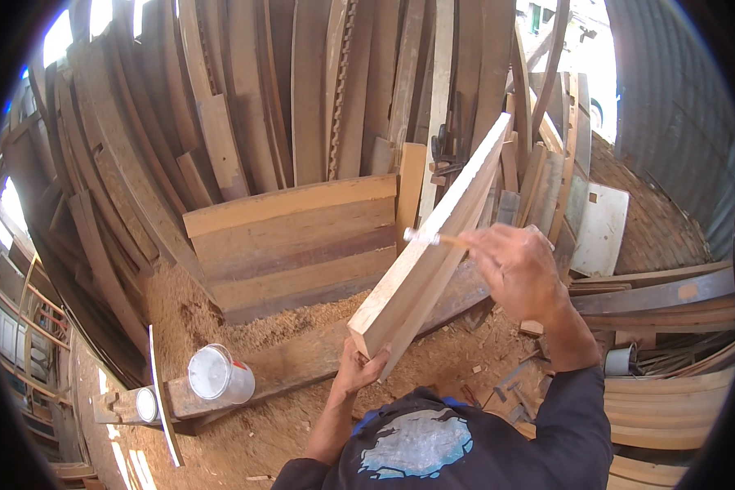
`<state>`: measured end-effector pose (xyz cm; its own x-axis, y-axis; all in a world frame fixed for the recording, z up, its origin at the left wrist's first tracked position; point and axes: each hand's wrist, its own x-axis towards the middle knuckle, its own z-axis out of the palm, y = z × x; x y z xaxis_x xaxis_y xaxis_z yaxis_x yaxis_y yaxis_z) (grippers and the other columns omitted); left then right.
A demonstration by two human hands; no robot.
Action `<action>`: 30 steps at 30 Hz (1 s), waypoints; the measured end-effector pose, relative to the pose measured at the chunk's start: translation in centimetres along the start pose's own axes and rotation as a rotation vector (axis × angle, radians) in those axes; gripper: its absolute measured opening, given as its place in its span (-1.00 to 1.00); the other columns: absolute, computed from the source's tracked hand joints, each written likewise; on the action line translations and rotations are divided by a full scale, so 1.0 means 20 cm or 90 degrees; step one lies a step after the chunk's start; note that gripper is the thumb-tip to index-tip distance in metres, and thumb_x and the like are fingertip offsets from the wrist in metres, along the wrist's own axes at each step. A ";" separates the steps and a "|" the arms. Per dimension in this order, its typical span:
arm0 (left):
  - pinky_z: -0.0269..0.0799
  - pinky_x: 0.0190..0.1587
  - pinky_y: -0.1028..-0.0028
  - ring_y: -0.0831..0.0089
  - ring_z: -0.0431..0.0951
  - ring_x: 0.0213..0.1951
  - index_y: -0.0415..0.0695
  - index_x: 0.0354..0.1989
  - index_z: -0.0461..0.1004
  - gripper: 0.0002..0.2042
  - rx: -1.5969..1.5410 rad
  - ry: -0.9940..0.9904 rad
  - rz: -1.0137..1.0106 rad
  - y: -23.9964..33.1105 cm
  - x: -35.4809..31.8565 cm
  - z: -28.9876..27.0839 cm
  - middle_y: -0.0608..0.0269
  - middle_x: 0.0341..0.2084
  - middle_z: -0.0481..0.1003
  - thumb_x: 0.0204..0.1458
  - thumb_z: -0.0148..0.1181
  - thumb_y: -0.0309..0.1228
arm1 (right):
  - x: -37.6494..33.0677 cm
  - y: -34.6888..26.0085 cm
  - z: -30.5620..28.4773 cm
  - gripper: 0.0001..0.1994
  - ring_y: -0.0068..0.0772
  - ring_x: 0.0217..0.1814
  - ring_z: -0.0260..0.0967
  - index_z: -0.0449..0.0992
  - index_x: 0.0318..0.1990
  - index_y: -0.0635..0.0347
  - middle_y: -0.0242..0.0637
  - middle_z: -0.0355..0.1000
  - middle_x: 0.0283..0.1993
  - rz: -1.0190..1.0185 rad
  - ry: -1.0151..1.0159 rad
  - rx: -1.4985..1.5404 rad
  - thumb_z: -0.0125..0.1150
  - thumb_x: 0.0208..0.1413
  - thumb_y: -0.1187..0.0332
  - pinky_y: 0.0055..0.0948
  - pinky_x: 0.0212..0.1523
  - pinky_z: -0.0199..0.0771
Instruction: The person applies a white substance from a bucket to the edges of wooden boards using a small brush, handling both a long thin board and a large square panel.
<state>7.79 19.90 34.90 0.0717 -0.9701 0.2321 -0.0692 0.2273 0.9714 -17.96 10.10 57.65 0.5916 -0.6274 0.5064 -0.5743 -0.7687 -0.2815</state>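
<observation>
My left hand grips the lower end of a pale wooden board, which slants up and away to the right. In my right hand is a small brush with a light wooden handle and a whitish tip, touching or just above the board's narrow upper edge. From about the middle to its far end that edge looks bright white; nearer my left hand it is bare wood. Whether the white is a wet coat or glare, I cannot tell. Under the board runs a thick, worn timber beam.
A white bucket and a smaller white tub stand on the beam's left end, by a thin pale strip. Beyond leans a panel of joined planks. Tall boards line the back; stacked curved timber lies right. Shavings cover the ground.
</observation>
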 end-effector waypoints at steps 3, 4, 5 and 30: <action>0.48 -0.04 0.42 0.46 0.56 -0.12 -0.34 0.04 0.49 -0.64 -0.038 -0.010 0.006 0.03 0.01 0.01 0.12 -0.17 0.61 0.03 0.22 -0.54 | 0.01 0.06 0.08 -0.83 0.02 -0.31 0.53 0.63 -0.13 0.24 -0.09 0.54 -0.32 0.038 0.150 -0.122 0.16 0.18 0.47 -0.11 -0.31 0.51; 0.49 -0.07 0.42 0.46 0.56 -0.15 -0.34 0.03 0.49 -0.65 -0.041 -0.003 0.019 0.05 0.02 0.01 0.13 -0.19 0.61 0.04 0.21 -0.54 | 0.00 0.08 0.10 -0.83 0.01 -0.28 0.53 0.63 -0.14 0.24 -0.08 0.54 -0.30 0.015 0.147 -0.118 0.16 0.18 0.48 -0.13 -0.28 0.51; 0.50 -0.10 0.43 0.47 0.56 -0.17 -0.34 0.01 0.49 -0.67 -0.045 0.004 0.032 0.06 0.02 0.01 0.13 -0.22 0.62 0.04 0.20 -0.54 | -0.01 0.12 0.13 -0.84 0.00 -0.25 0.53 0.64 -0.15 0.24 -0.08 0.54 -0.29 -0.005 0.144 -0.115 0.16 0.19 0.48 -0.14 -0.25 0.52; 0.47 -0.22 0.50 0.55 0.52 -0.26 -0.37 0.00 0.47 -0.69 -0.023 -0.021 0.034 0.03 0.03 -0.01 0.24 -0.26 0.57 0.09 0.19 -0.51 | -0.07 0.72 0.67 -0.87 -0.50 -0.39 0.44 0.55 -0.10 0.25 -0.32 0.54 -0.29 0.530 0.385 0.906 0.24 0.24 0.46 -0.50 -0.33 0.49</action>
<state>7.93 19.49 35.66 0.0363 -0.9586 0.2825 -0.0365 0.2812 0.9590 -19.41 -1.76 41.92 -0.0405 -0.9990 -0.0184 0.5055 -0.0046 -0.8628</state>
